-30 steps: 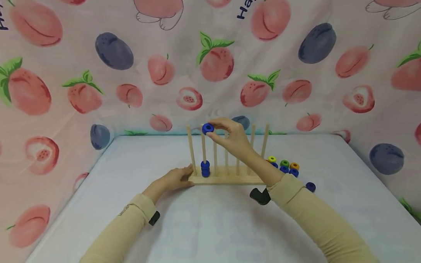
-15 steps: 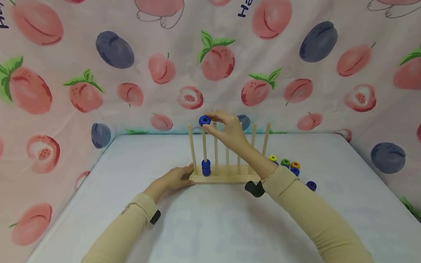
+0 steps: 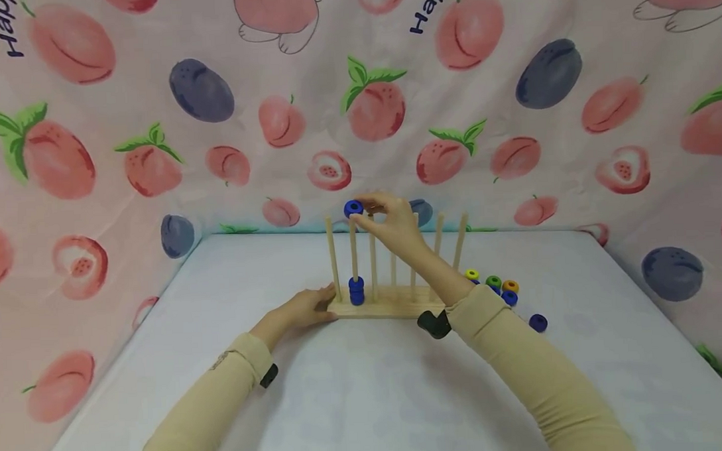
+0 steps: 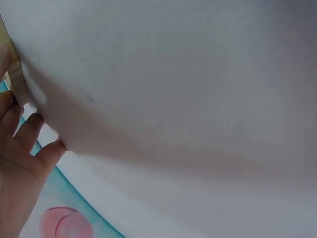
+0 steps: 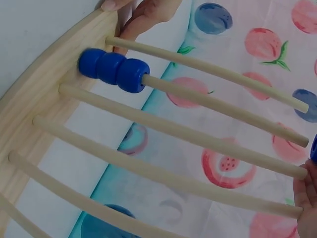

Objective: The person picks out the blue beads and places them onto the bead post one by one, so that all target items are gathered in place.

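A wooden peg rack (image 3: 388,309) stands on the table, with upright pegs along its base. My left hand (image 3: 304,308) grips the rack's left end, thumb in front and fingers at the far side; the left wrist view catches these fingers (image 4: 30,131) at the base's corner. Between thumb and fingertips my right hand (image 3: 398,227) pinches a blue bead (image 3: 348,211) at the top of the second peg from the left. In the right wrist view that bead (image 5: 314,148) is cut by the edge, apart from the peg's tip. Three blue beads (image 5: 113,68) sit stacked low on that same peg.
Right of the rack lie loose beads: a yellow bead (image 3: 471,275), a green bead (image 3: 493,282), an orange bead (image 3: 510,286) and several blue ones. One blue bead (image 3: 538,323) lies apart, nearer the front. A fruit-patterned cloth (image 3: 383,171) hangs behind the table.
My right hand has carried the blue bead slightly up and left, from beside the second peg to its top. Over the last half second it barely moves. The left hand stays on the rack.
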Demonstrator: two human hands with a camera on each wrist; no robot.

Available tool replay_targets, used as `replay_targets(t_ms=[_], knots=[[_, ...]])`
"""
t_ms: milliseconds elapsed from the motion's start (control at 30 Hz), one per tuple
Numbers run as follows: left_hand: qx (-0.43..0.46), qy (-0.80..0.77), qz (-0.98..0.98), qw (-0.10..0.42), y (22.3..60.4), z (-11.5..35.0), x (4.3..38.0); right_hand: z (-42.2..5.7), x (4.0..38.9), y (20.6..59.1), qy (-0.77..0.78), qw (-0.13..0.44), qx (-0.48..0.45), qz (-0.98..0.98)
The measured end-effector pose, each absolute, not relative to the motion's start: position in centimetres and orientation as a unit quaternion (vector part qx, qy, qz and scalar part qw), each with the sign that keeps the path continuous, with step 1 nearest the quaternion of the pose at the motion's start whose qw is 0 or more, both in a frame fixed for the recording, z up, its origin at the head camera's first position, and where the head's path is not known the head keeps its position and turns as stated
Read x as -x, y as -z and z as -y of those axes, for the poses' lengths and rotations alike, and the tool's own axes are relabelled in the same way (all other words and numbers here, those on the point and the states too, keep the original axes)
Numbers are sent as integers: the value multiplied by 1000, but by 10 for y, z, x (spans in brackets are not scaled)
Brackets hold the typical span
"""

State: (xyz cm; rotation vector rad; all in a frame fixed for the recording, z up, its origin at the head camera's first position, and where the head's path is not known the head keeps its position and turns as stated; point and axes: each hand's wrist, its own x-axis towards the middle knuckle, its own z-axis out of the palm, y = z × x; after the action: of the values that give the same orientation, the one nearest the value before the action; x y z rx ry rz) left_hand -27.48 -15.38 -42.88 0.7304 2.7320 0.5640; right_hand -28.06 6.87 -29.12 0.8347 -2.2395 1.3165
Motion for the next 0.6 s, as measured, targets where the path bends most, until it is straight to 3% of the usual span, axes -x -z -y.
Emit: replay_targets(t_ms=[267, 600], knots=[[-254, -192, -939, 128, 430, 156, 272, -67, 282, 286, -450, 151, -275, 836], [-261, -185, -939, 123, 431, 155, 273, -68, 282, 281, -406, 133, -271, 863]])
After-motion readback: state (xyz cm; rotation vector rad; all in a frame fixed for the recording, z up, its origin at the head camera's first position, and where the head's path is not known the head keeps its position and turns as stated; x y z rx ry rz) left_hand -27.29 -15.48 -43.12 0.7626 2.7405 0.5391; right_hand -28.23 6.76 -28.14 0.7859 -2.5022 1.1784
